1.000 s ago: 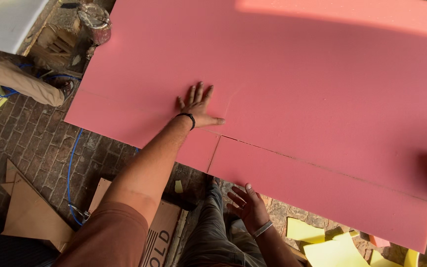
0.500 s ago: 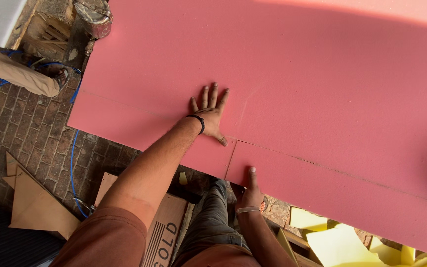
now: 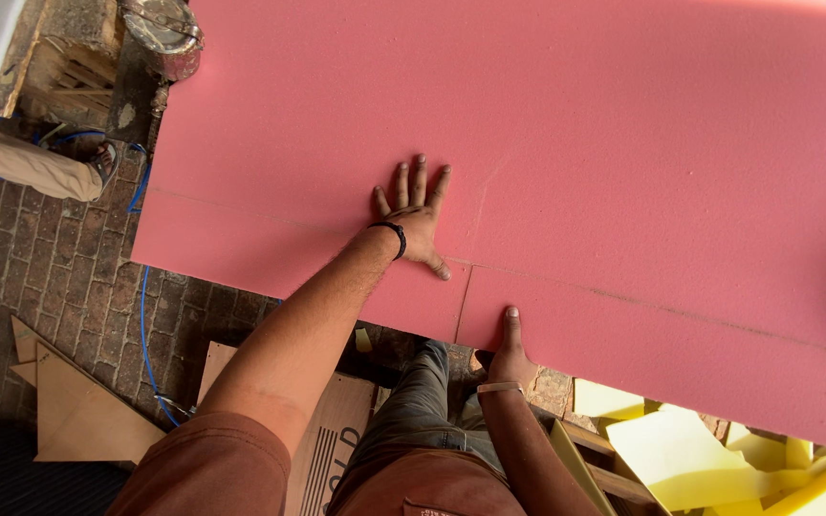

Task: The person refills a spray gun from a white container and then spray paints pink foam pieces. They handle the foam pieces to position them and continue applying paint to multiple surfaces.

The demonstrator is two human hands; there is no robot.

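Pink foam made up the big sheet [image 3: 623, 162] that filled most of the view, lying flat and overhanging the brick floor [image 3: 40, 277] at its near edge. Thin scored lines ran across it, one long line parallel to the near edge and a short one crossing it down to that edge, so the near strip looked marked off, perhaps already cut through; the lines were too fine to tell which.

The left hand [image 3: 413, 215] lay palm-down on the sheet with its fingers [image 3: 419, 180] spread wide and flat, gripping nothing, seemingly pressing the foam to keep it steady just beside the short line. The right hand [image 3: 509, 349] met the near edge on the other side of that line: one finger rested on top, while the rest curled under the sheet out of sight, so whether they pinched the edge could not be told.

Whatever carried the sheet was hidden beneath it. Below the edge were the person's knees, a printed cardboard box [image 3: 332, 444], cardboard offcuts [image 3: 78, 411], a blue cable [image 3: 145, 334] and yellow foam scraps [image 3: 700, 449]. At the top left stood a stained tin [image 3: 164, 33], partly cut off, and another person's trouser leg and sandalled foot [image 3: 40, 164] entered from the left.
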